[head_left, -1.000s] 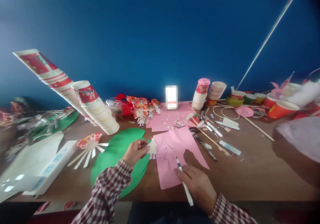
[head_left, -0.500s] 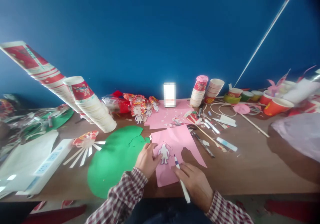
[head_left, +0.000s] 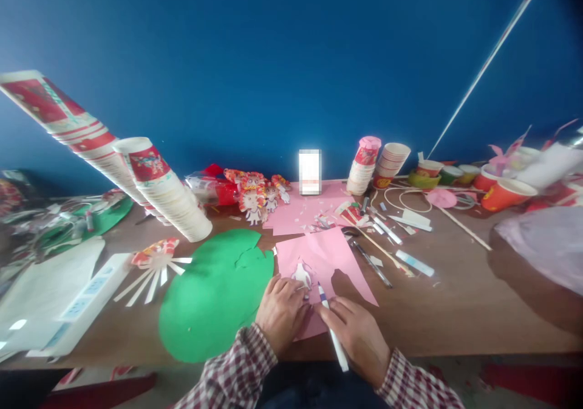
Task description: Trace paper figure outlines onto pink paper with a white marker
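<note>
A small white paper cutout point(head_left: 301, 273), shaped like a figure with a dark outline, lies on a pink paper sheet point(head_left: 325, 251). My left hand point(head_left: 283, 312) rests over its lower part, fingers extended downward on the paper. They hide the figure's legs. Held in my right hand point(head_left: 357, 333) is a white marker point(head_left: 336, 345) with a purple band, its uncapped tip pointing away from me just right of the cutout. The tip appears close to the pink sheet; I cannot tell whether it touches.
A round green sheet point(head_left: 209, 299) lies to the left, near stacked paper cups point(head_left: 166, 196). Finished paper figures point(head_left: 255, 199) stand behind. On the right are pens point(head_left: 371, 263), a glue-like tube point(head_left: 414, 263), sticks and an orange cup point(head_left: 505, 195). A white power strip point(head_left: 86, 305) lies far left.
My left hand has moved toward me and right, from the cutout's left side to over its lower part. My right hand and the marker have stayed nearly still.
</note>
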`<control>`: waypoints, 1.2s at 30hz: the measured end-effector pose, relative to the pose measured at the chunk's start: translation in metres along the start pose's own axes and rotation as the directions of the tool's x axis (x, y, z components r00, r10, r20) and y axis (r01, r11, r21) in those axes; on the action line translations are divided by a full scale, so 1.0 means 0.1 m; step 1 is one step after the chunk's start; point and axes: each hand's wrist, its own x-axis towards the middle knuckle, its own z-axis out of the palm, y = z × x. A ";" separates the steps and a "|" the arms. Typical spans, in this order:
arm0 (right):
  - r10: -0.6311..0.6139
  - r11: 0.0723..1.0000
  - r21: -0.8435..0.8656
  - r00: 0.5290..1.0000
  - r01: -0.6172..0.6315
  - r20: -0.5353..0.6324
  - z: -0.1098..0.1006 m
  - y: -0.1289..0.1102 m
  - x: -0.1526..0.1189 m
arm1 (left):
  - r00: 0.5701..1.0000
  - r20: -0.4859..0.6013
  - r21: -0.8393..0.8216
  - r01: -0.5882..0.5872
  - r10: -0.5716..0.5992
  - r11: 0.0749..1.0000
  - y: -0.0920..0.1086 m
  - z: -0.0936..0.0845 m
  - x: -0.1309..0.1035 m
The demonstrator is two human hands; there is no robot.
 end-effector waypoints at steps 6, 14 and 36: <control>0.003 1.000 0.028 1.000 -0.003 0.007 0.02 0.01 0.00 | 1.000 -0.007 -0.010 0.016 -0.016 1.000 0.02 0.07 -0.02; 0.036 0.973 0.228 0.998 -0.023 -0.051 -0.15 0.03 0.07 | 1.000 -0.018 -0.036 0.022 -0.022 0.999 0.00 0.12 -0.05; 0.455 0.672 0.630 0.888 -0.389 0.062 0.04 0.27 0.61 | 0.999 -0.018 -0.029 0.035 -0.036 0.999 -0.01 0.13 -0.06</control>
